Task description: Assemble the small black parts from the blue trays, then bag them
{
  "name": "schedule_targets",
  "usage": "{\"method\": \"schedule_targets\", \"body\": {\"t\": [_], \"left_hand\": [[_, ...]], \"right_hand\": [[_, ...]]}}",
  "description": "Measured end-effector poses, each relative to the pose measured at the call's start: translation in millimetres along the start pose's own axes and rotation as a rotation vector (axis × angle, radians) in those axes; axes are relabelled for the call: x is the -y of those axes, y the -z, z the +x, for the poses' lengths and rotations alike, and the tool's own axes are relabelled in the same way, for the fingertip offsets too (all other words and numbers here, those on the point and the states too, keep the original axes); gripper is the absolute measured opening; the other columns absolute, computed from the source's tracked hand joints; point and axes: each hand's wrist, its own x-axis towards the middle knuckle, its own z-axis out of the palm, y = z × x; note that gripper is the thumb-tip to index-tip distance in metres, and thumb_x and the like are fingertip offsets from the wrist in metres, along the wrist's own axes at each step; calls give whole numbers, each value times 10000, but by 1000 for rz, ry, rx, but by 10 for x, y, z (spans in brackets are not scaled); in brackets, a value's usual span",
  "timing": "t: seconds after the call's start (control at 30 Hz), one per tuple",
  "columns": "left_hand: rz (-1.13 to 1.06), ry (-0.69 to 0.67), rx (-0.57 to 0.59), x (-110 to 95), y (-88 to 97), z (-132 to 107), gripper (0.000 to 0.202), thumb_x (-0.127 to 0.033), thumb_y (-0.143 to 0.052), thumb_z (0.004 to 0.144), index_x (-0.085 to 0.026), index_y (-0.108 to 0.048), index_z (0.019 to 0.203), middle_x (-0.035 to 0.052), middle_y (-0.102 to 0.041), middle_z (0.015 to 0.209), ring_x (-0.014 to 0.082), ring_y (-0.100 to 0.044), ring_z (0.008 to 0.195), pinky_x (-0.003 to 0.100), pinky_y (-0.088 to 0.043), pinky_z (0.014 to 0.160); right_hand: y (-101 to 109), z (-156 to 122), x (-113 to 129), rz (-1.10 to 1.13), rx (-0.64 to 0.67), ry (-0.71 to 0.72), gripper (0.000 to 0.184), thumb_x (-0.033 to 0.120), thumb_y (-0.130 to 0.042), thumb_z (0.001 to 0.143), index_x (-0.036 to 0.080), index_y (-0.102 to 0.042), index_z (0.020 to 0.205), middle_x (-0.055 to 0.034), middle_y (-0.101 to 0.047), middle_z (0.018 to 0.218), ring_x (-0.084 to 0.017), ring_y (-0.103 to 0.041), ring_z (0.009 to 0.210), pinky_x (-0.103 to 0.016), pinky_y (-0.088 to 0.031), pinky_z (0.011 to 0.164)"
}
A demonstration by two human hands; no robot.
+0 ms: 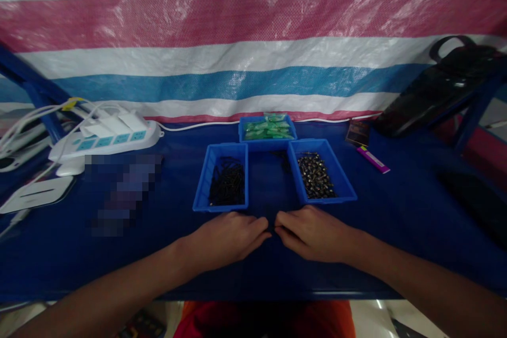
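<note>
My left hand (237, 233) and my right hand (311, 232) face each other just above the table's front half, a small gap between their fingertips. Both are closed in a pinch, and whatever they may hold is too small to make out. Just beyond my left hand stands a blue bin (201, 182) with thin black pieces (227, 182) in it. A second blue bin (341, 177), holding small shiny metal parts (316, 174), is behind my right hand. Farther back, a third blue bin (269, 144) contains green pieces (267, 128) in clear wrapping.
A white power strip (144, 134) with plugs and cables lies at the left on the blue table (269, 274). To the right are a purple lighter (373, 160), a small dark box (358, 132) and a black bottle (431, 90). A striped sheet (237, 16) hangs behind.
</note>
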Motion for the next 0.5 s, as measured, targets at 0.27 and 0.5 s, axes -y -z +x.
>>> {"method": "schedule_targets", "body": {"t": [0.27, 0.5], "left_hand": [[-89, 49, -11, 17, -4, 8, 77, -230, -455, 949, -177, -500, 917, -8, -632, 757, 146, -647, 674, 211, -447, 572], [-296, 53, -150, -35, -89, 15, 91, -206, -430, 948, -183, -516, 969, -7, -633, 800, 119, -636, 737, 196, -462, 650]], "right_hand": [[36, -6, 10, 8, 44, -11, 54, 173, -471, 865, 170, -514, 833, -19, -662, 744, -140, -630, 645, -217, -346, 550], [18, -19, 19, 13, 4, -31, 83, 189, -423, 919, 168, -488, 872, -22, -643, 725, -135, -615, 627, -218, -339, 542]]}}
